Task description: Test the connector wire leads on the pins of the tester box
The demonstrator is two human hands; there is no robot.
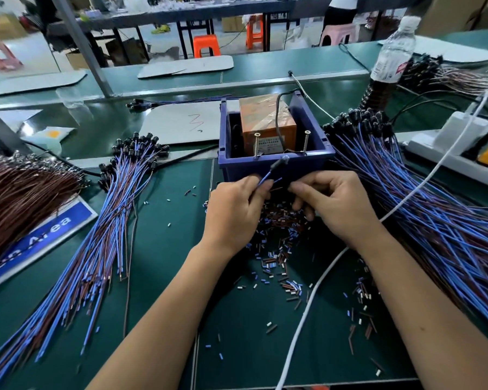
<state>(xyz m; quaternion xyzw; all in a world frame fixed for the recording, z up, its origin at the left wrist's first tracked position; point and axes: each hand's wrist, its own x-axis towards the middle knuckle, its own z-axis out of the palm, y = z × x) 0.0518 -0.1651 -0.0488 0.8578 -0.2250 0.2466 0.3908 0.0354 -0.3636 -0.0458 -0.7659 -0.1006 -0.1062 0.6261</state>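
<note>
Head view. Workshop floor behind: orange stools, dark benches, cardboard boxes. Green desk in front, seams running across it.

Tester box sits centre, beyond the hands: a blue plastic tray holding an orange block wrapped in clear tape. Two screw pins stand upright at its near rim, one left, one right; black cord loops over the block.

Left hand just in front of the tray; fingers curled, pinching a blue connector wire lead. The lead rises from the pinch toward the tray's near wall, its dark connector end lying against or just before the rim, between the two pins. Contact with either pin: cannot tell.

Right hand beside the left, fingers curled inward with tips pressed together near the lead's free ends; whether they grip a strand cannot be told.

Below the hands, a scatter of cut insulation bits, blue, brown and white.

Left: a fanned bundle of blue and brown leads with black connectors at the far end; further left a brown wire mass over a blue sign.

Right: a larger heap of blue leads. White cable crosses the desk toward a power strip. Water bottle stands far right.
</note>
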